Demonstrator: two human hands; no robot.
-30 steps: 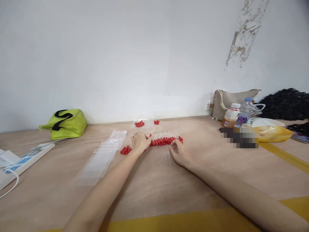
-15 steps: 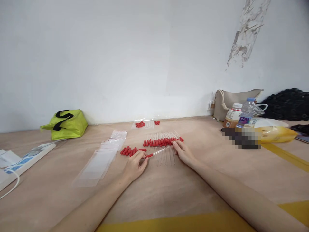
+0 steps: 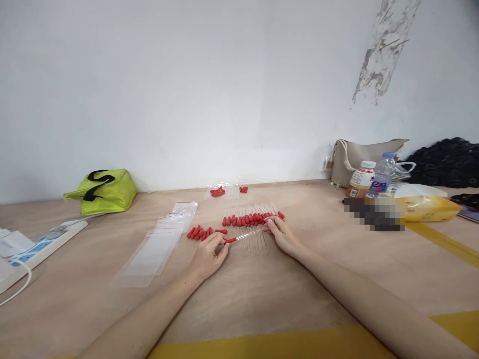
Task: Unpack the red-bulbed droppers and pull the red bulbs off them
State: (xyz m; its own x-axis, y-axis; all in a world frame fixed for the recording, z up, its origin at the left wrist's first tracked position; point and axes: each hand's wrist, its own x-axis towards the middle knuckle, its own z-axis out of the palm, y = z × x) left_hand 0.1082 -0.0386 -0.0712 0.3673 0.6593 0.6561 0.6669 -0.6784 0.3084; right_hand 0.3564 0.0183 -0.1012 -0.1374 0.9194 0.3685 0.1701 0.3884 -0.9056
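Between my hands lies a slim clear tube (image 3: 247,234) with a red rubber bulb (image 3: 231,240) on its left end, like a dropper. My left hand (image 3: 210,253) pinches the bulb end. The thumb and fingers of my right hand (image 3: 281,234) close on the tube's far right end. Just beyond my hands, several finished droppers (image 3: 249,219) lie side by side, bulbs toward me and clear stems pointing away. Loose red bulbs (image 3: 198,233) form a small group left of them. Several bare clear tubes (image 3: 254,245) lie on the table below the held dropper.
Clear zip bags (image 3: 157,247) overlap to my left. Bags with red bulbs (image 3: 217,192) lie near the wall. Farther left are a power strip (image 3: 48,249) and a lime-green bag (image 3: 108,192). Bottles (image 3: 362,179), a yellow tissue pack (image 3: 430,207) and a grey bag (image 3: 370,154) stand right.
My right hand has shifted slightly left and down, and its fingertips now meet the tube's end. My left hand has stayed nearly in place with the bulb.
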